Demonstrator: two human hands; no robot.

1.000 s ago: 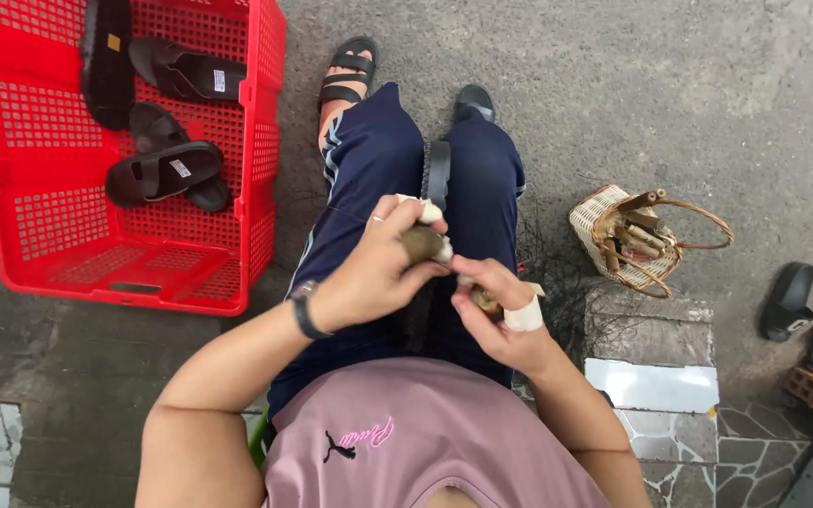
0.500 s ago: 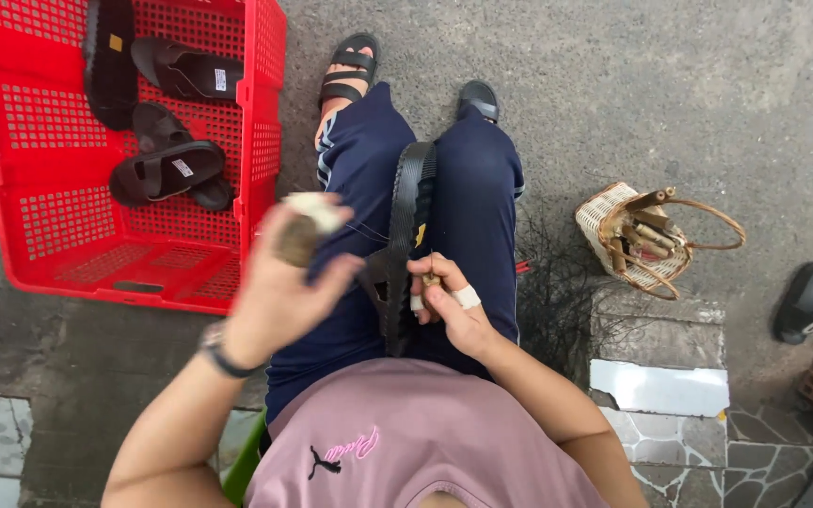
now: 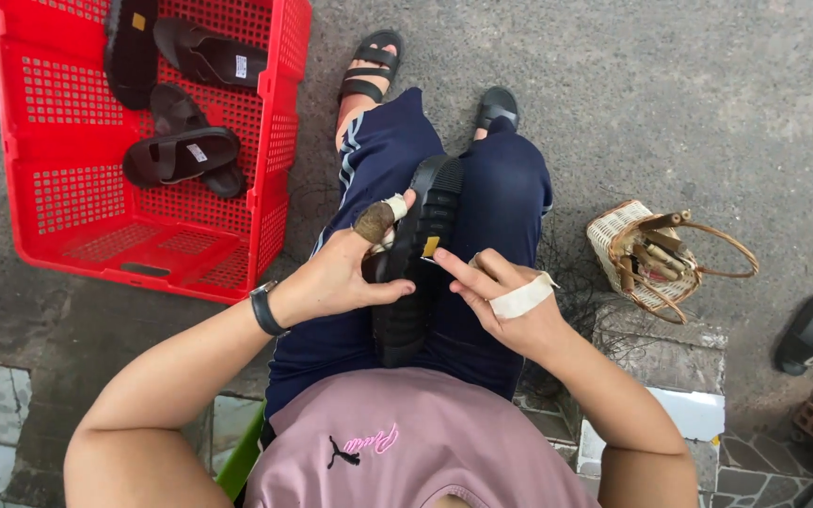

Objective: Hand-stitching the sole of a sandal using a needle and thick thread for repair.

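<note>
Fingers of left hand [image 3: 341,277] back on black sandal [image 3: 416,273], right hand [image 3: 505,301] steadying

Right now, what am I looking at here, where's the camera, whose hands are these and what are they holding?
The camera sits on a person's head and looks down at their lap, so there is one view only. The left hand, with a wrapped fingertip, and the right hand, with a strip of tape around it, both grip a black sandal lying along the legs. On the ground to the left stands a red plastic crate holding more dark sandals. To the right stands a small woven basket with sticks or tools in it, and further right a loose black sandal.
</note>
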